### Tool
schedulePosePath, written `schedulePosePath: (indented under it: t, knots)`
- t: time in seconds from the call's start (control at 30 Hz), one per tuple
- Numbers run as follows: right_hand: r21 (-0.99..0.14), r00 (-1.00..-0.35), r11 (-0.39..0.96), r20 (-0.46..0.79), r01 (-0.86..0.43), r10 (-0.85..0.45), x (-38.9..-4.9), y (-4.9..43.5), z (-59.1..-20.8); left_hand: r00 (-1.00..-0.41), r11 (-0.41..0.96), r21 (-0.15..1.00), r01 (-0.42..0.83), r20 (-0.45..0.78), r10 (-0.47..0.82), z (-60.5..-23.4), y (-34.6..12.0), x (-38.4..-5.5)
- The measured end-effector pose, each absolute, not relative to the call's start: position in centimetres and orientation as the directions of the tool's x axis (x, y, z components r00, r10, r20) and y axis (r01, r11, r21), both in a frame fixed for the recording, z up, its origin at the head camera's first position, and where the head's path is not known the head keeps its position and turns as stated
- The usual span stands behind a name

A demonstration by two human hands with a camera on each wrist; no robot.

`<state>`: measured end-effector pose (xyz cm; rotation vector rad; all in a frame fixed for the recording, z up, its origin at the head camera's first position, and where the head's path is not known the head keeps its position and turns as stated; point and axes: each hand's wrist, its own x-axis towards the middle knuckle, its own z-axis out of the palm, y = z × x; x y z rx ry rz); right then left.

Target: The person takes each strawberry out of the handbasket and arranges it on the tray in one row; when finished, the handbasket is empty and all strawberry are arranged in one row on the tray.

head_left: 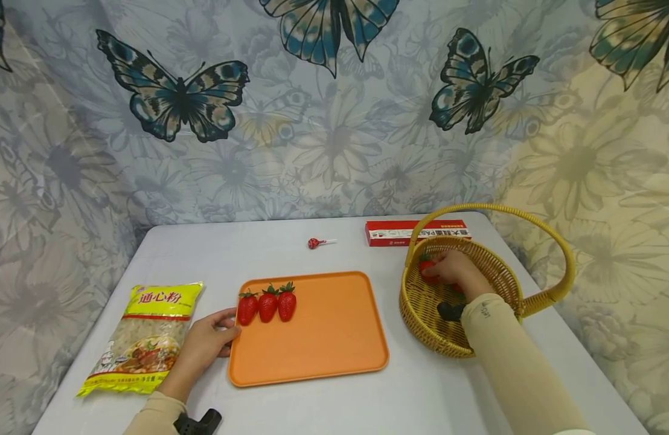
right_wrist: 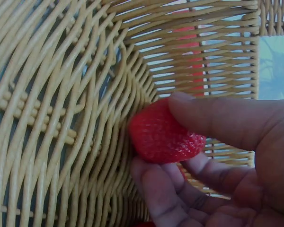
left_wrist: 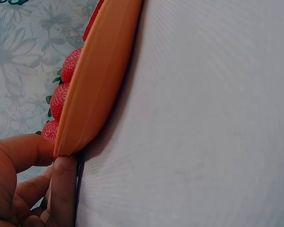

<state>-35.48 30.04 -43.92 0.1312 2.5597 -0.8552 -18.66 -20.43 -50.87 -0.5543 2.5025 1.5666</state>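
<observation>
My right hand [head_left: 458, 273] reaches down inside the yellow wicker basket [head_left: 421, 323]. In the right wrist view its thumb and fingers pinch a red strawberry [right_wrist: 163, 135] close to the woven wall. A bit of more red shows below that hand. My left hand [head_left: 206, 339] pinches the left rim of the orange tray [head_left: 323, 338], thumb on top and a finger beneath, as the left wrist view shows. Three strawberries [head_left: 267, 305] lie in a row at the tray's upper left, green leaves toward the back.
Left of the tray lies a yellow bag of pasta [head_left: 144, 338]. A lollipop [head_left: 314, 243] is at the back middle. Behind the basket sits a red and white box [head_left: 389, 234]. The basket's tall handle [head_left: 565, 260] arches over its opening. A butterfly-print cloth [head_left: 334, 151] hangs behind the table.
</observation>
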Motion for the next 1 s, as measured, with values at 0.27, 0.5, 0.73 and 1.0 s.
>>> schedulePosePath:
  t: [0.27,0.5,0.73,1.0]
  knots:
    - [-0.574,-0.888,0.783,-0.455,0.24,-0.061,-34.8,30.3,-42.7,-0.924,0.394,0.84,-0.373,-0.301,-0.235,-50.6,-20.4,-19.1]
    - [-0.626,-0.903,0.764,-0.404,0.157,-0.146,-32.6,30.4,-39.6,-0.925,0.39,0.842,-0.372,-0.3,-0.235,-50.4,-20.5,-19.2]
    - [-0.791,-0.882,0.606,-0.347,0.092,-0.319,-29.5,29.2,-35.8,-0.924,0.396,0.839,-0.373,-0.299,-0.237,-50.4,-20.6,-19.0]
    - [-0.87,-0.83,0.493,-0.283,0.011,-0.48,-27.9,23.1,-35.2,-0.926,0.376,0.85,-0.368,-0.3,-0.228,-50.9,-20.5,-18.3]
